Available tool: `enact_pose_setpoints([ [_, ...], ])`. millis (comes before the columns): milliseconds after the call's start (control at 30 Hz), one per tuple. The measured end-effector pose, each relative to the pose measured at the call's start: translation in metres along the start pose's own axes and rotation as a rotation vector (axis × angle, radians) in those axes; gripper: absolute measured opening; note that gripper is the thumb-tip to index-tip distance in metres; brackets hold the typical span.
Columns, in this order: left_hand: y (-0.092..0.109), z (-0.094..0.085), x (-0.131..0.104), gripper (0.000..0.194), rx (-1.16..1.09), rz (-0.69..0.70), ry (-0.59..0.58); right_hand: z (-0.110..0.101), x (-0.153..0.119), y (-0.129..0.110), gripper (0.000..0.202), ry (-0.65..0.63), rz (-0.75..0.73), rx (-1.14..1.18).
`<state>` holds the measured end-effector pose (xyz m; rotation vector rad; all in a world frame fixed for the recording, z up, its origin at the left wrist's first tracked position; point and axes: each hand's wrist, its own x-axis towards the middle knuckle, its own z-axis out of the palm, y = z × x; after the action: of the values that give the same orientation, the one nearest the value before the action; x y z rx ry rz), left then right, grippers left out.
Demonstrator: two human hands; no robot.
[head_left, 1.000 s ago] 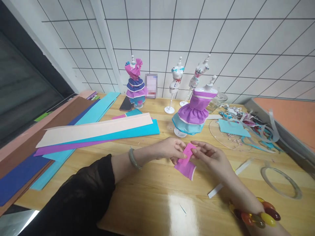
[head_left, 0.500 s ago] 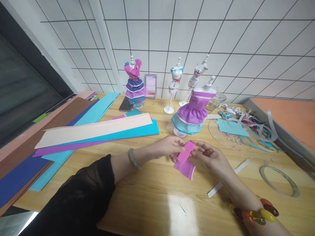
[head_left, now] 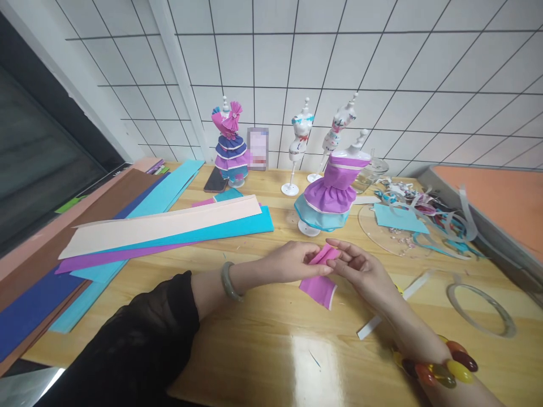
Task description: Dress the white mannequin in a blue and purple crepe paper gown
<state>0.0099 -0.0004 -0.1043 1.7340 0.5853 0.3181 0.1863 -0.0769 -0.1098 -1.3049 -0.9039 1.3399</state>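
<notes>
Between my two hands is a small piece of pink crepe paper, bent along its length. My left hand pinches its left side, thumb on the near face. From the right, my right hand grips the other side between thumb and fingers. On the table just below lies a purple piece with a pale edge strip, partly covered by my left hand. Behind my hands stands a mini dress form wearing a purple top and a purple and light-blue skirt.
Long folded crepe paper strips spread over the left side. Another dressed form, two smaller mannequins and a phone stand or lie at the back. Right are a clear disc, ribbon scraps, a white strip and a tape ring.
The pink piece was flat and is now bent lengthwise between my fingers. My left hand has turned and dropped slightly, covering more of the paper. The purple piece stays put.
</notes>
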Motion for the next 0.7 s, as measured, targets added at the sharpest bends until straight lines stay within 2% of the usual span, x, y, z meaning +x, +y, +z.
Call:
enact_pose_setpoints([
  [167, -0.005, -0.005, 0.006, 0.031, -0.209, -0.128, -0.023, -0.007, 0.001, -0.002, 0.052, 0.017, -0.023, -0.009],
  [333, -0.006, -0.008, 0.007, 0.04, -0.343, -0.137, -0.009, -0.011, 0.004, -0.002, 0.055, 0.064, -0.025, -0.025],
  [533, -0.011, -0.005, 0.009, 0.036, -0.441, -0.16, 0.001, -0.002, 0.003, 0.001, 0.041, -0.114, -0.026, -0.07],
  [700, -0.01, -0.003, 0.008, 0.032, -0.425, -0.149, 0.001, -0.001, 0.003, 0.003, 0.032, -0.1, -0.058, -0.151],
])
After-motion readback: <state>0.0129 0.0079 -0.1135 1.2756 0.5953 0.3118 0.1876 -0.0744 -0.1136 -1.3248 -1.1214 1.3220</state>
